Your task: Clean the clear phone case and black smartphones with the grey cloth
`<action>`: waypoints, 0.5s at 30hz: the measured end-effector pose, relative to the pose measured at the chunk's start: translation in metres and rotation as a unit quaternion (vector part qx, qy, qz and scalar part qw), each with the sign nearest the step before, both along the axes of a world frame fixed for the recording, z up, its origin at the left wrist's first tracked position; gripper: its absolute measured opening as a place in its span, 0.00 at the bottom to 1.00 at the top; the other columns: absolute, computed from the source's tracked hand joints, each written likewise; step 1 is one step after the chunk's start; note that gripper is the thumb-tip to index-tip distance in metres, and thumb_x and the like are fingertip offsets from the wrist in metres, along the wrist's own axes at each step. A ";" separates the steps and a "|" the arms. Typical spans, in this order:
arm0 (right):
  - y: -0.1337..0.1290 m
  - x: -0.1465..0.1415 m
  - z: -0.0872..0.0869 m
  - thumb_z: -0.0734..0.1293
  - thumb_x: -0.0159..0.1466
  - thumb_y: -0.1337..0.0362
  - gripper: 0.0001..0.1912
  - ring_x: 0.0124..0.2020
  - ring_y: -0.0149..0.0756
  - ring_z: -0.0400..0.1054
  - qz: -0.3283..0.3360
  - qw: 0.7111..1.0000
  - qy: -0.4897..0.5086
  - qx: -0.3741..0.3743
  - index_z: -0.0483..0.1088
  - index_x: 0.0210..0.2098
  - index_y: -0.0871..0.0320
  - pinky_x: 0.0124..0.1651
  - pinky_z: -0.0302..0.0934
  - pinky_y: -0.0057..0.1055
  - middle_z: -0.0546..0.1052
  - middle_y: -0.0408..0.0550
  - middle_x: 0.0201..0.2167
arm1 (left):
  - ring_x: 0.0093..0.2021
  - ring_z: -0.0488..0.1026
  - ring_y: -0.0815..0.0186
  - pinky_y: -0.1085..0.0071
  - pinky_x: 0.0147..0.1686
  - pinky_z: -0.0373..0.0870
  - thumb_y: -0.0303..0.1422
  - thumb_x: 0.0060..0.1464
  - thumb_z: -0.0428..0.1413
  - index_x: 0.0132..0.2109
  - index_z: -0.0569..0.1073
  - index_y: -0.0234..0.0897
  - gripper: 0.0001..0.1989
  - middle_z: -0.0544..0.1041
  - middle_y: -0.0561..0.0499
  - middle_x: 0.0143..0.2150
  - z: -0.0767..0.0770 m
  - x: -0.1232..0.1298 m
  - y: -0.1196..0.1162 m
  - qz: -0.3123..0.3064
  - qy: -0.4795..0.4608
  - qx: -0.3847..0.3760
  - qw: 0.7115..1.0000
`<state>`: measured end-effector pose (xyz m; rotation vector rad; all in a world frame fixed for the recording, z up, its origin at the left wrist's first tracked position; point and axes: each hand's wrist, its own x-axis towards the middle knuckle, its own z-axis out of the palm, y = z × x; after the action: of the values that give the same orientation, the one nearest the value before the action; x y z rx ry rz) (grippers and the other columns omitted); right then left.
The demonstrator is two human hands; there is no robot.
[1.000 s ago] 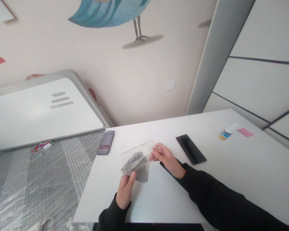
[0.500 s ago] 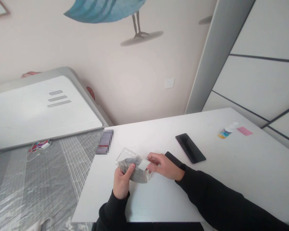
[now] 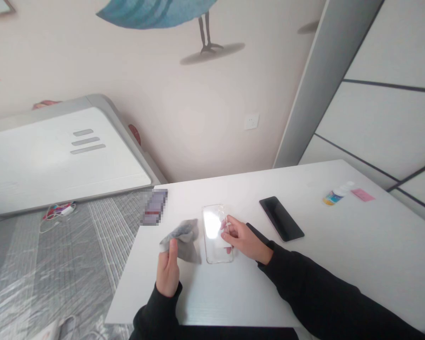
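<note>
Clear phone case (image 3: pixel 214 243): one, see-through, over the middle of the white table (image 3: pixel 241 297), between my hands, just right of the cloth; bright glare on its face; contact with the tabletop, cannot tell.
Case, hazard: could twist or slip, I judge; cause, smooth-looking plastic pinched at one side only.
Cloth, hazard: might drop or bunch up; cause, loose folds beyond my thumb.
Black slab, hazard: could get nudged; cause, my right wrist lying so close over it.
Right hand (image 3: pixel 246 242): thumb and fingers together, clamped on the case's right edge.
Left hand (image 3: pixel 168 271): thumb pressed down on the grey cloth (image 3: pixel 189 248), closed on its near left part; the fingers beneath mostly hidden.
Black slab (image 3: pixel 257 231): partly hidden by my right hand and sleeve.
Dark-screened phone (image 3: pixel 281 218): one, flat, right of my right hand, well apart from the case.
</note>
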<state>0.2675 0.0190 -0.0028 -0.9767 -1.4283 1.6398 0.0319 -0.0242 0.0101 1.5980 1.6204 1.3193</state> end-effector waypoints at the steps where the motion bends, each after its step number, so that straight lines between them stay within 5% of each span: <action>1: 0.000 0.000 -0.001 0.69 0.63 0.52 0.16 0.21 0.31 0.69 0.004 1.000 -0.001 -0.010 0.60 0.37 0.54 0.27 0.62 0.28 0.68 0.33 0.22 | 0.50 0.78 0.56 0.60 0.50 0.74 0.49 0.69 0.44 0.51 0.77 0.38 0.24 0.82 0.44 0.42 0.003 0.000 -0.004 -0.023 0.067 0.056 0.996; 3: -0.001 -0.002 -0.002 0.69 0.63 0.50 0.17 0.23 0.33 0.72 0.037 0.999 0.011 -0.021 0.60 0.39 0.54 0.28 0.65 0.29 0.72 0.36 0.25 | 0.65 0.68 0.54 0.56 0.62 0.66 0.47 0.69 0.43 0.67 0.65 0.38 0.27 0.76 0.41 0.60 0.007 0.004 -0.010 -0.132 0.245 0.127 0.952; 5: -0.003 -0.004 -0.001 0.69 0.64 0.50 0.18 0.27 0.35 0.73 0.068 0.997 0.026 -0.020 0.62 0.41 0.54 0.30 0.66 0.30 0.75 0.40 0.28 | 0.71 0.60 0.52 0.56 0.64 0.62 0.49 0.69 0.44 0.73 0.53 0.37 0.33 0.66 0.41 0.69 0.008 0.013 -0.010 -0.234 0.402 0.145 0.873; 7: -0.006 -0.005 0.000 0.69 0.64 0.51 0.16 0.29 0.36 0.72 0.089 0.996 0.027 0.004 0.64 0.41 0.55 0.32 0.65 0.31 0.74 0.41 0.28 | 0.72 0.57 0.51 0.56 0.63 0.62 0.52 0.68 0.43 0.75 0.44 0.34 0.39 0.61 0.40 0.72 0.006 0.022 -0.005 -0.232 0.493 0.144 0.826; 11: -0.005 -0.004 -0.001 0.69 0.65 0.54 0.13 0.27 0.34 0.67 0.079 0.996 0.000 0.051 0.63 0.39 0.55 0.31 0.60 0.30 0.69 0.38 0.23 | 0.72 0.58 0.49 0.56 0.61 0.64 0.54 0.67 0.42 0.75 0.37 0.26 0.45 0.58 0.35 0.73 0.003 0.035 0.007 -0.172 0.518 0.133 0.828; 15: 0.003 0.002 -0.005 0.67 0.66 0.52 0.15 0.26 0.32 0.65 -0.005 0.999 0.001 0.040 0.64 0.44 0.56 0.31 0.58 0.29 0.70 0.38 0.25 | 0.71 0.60 0.51 0.56 0.62 0.64 0.54 0.66 0.46 0.75 0.43 0.29 0.43 0.61 0.39 0.72 0.007 0.039 -0.010 -0.249 0.511 0.161 0.807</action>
<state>0.2698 0.0218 -0.0082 -0.9364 -1.4730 1.5635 0.0711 -0.0341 0.0170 3.0063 1.2734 0.4101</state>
